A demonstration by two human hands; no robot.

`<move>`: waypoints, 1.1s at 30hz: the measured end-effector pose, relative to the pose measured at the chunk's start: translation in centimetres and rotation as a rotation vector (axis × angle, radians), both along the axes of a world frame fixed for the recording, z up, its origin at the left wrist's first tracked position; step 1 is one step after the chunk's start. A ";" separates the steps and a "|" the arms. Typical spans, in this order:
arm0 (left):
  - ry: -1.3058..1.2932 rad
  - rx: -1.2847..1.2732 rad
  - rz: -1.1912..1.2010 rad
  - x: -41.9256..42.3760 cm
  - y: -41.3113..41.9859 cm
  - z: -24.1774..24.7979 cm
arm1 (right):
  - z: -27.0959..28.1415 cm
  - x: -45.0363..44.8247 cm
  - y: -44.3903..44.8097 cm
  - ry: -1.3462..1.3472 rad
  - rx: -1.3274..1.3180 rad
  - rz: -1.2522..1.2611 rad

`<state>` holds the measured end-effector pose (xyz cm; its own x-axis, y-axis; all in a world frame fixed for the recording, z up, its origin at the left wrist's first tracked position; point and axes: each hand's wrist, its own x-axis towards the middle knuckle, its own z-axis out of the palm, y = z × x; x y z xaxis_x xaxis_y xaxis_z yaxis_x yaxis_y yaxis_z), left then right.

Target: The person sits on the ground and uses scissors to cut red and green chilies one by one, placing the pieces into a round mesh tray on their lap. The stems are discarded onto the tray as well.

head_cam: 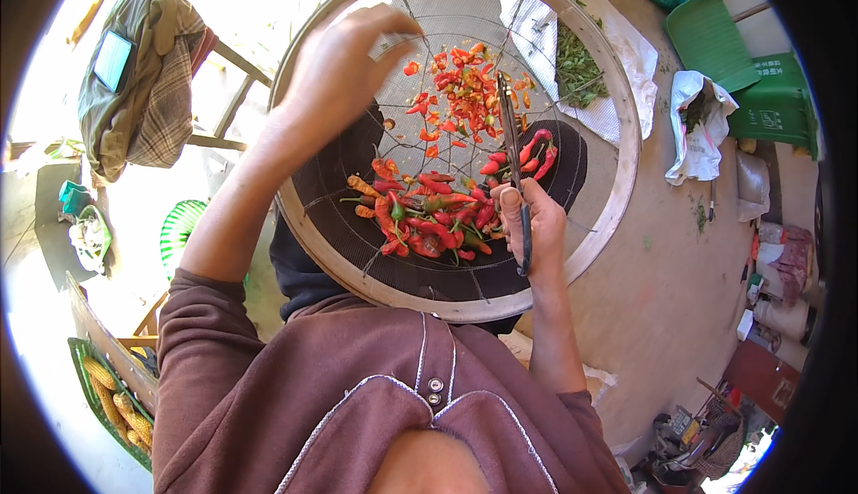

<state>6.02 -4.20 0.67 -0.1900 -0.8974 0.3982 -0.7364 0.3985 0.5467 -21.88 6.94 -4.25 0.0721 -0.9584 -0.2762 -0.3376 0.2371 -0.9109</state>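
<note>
A round wooden-rimmed wire-mesh sieve point(603, 239) rests across my lap. My right hand point(541, 216) grips a pair of scissors point(507, 115), their blades together and pointing away from me. Whole red chili peppers point(436, 226), some orange or green, are heaped on the near half of the mesh, left of that hand. Cut chili pieces point(462, 91) with loose seeds are spread beyond them, left of the blades. My left hand point(362, 48), blurred, is raised over the sieve's far left side. Its thumb and fingers are apart, and nothing shows between them.
Green leaves point(580, 58) lie on a white woven sack point(633, 58) beyond the sieve. At the right are a green plastic chair point(710, 41) and a white bag point(704, 138). A phone point(113, 61) lies on draped clothing point(157, 98) at the left. Corncobs point(110, 397) fill a green basket point(84, 353).
</note>
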 end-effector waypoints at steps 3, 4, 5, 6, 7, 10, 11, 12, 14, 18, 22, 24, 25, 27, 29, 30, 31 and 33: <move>-0.281 0.337 -0.367 -2.8 3.4 -3.9 | 0.0 0.2 -0.2 0.004 -0.006 0.022; -0.341 0.392 -0.448 -3.3 4.5 -5.1 | 0.1 0.2 -0.1 -0.029 -0.014 0.018; -0.426 0.494 -0.472 -3.8 5.2 -6.1 | 0.1 0.1 -0.1 -0.024 -0.005 0.019; -0.407 0.503 -0.507 -4.0 5.9 -6.5 | 0.0 0.0 0.0 -0.022 0.005 0.018; -0.389 0.513 -0.542 -4.0 6.4 -6.8 | 0.0 -0.2 0.0 -0.020 0.016 0.018; -0.304 0.541 -0.586 -3.8 7.0 -6.6 | 0.1 0.0 0.1 -0.030 -0.025 0.019; -0.289 0.589 -0.609 -3.7 7.0 -6.4 | 0.2 -0.1 0.1 -0.030 -0.006 0.024; -0.274 0.635 -0.630 -3.4 6.9 -6.1 | 0.3 -0.2 0.0 -0.031 0.011 0.030; -0.285 0.714 -0.653 -3.0 6.7 -6.1 | 0.3 -0.2 0.0 -0.031 0.038 0.036; -0.315 0.682 -0.568 -3.1 6.2 -6.2 | 0.2 -0.2 -0.1 -0.021 0.021 0.036; -0.310 0.428 -0.484 -4.4 6.4 -7.6 | 0.4 -0.1 -0.3 -0.011 0.035 0.043; -0.390 0.431 -0.521 -5.4 6.6 -8.4 | 0.0 0.1 -0.2 -0.009 0.002 0.037; -0.430 0.433 -0.539 -5.8 6.8 -8.7 | -0.1 0.1 -0.2 -0.009 -0.015 0.034; -0.494 0.408 -0.557 -5.9 6.8 -8.8 | -0.1 0.0 -0.1 -0.011 0.014 0.028; -0.514 0.462 -0.546 -5.5 6.5 -8.6 | 0.1 -0.2 0.0 -0.010 0.029 0.018; -0.484 0.464 -0.538 -5.3 6.5 -8.3 | 0.1 -0.2 0.0 -0.010 0.027 0.021; -0.476 0.466 -0.558 -5.1 6.5 -8.0 | 0.1 -0.2 0.0 -0.011 0.025 0.023; -0.462 0.470 -0.596 -4.7 6.6 -6.9 | 0.5 -0.2 -0.1 -0.051 0.047 0.029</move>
